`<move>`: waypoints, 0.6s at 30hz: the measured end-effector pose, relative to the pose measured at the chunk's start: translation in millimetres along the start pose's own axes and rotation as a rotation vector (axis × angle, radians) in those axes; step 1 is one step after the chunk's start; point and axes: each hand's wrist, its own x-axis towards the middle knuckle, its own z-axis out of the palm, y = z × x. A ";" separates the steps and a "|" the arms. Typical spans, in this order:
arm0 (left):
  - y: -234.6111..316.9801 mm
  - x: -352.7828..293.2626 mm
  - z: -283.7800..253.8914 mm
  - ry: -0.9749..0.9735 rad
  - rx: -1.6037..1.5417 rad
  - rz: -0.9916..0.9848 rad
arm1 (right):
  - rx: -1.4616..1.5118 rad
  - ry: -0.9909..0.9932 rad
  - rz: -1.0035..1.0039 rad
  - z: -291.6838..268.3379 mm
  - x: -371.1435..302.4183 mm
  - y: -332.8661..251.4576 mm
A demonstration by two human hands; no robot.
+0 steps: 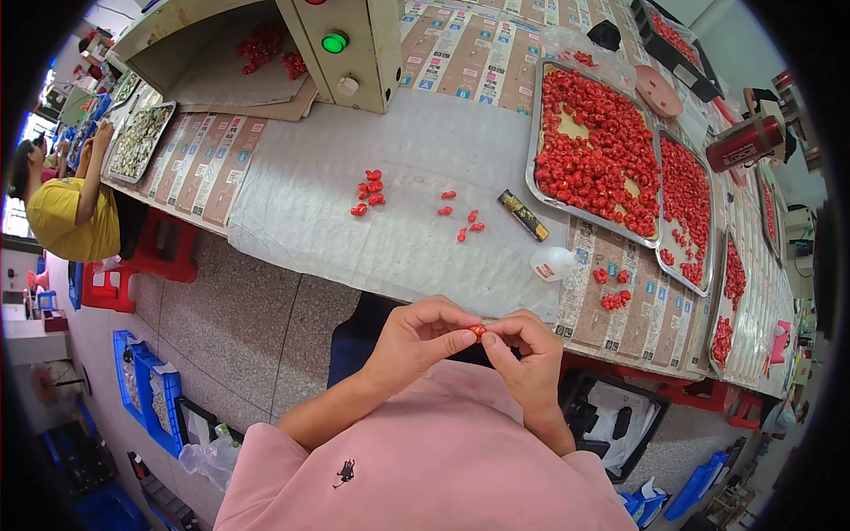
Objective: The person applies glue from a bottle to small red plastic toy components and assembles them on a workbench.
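Pinched between the closed tips of my left fingers and right fingers, just short of the surface's near edge, this small red piece seems light, firm and perhaps slick, best gripped gently by its left and right ends.

You have one wide fisheye view, from the left camera on your head, looking down and forward. Your shirt is nearest the lens along the bottom edge; your left hand and right hand show just past it, near the middle. Beyond, the table reaches away toward the top, bending toward the dark round rim.
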 end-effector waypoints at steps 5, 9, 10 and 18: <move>-2.6 0.4 -1.5 -0.003 0.095 0.057 | 0.054 -0.007 0.042 -0.4 0.5 -0.2; -3.2 2.3 -2.4 0.005 0.114 0.058 | 0.056 -0.022 0.047 -1.7 1.0 3.1; -3.9 3.3 -3.5 -0.001 0.115 0.072 | 0.072 -0.031 0.065 -1.7 2.5 1.8; 4.6 18.5 -11.7 -0.020 0.248 0.202 | 0.115 -0.072 0.064 -0.7 23.9 2.3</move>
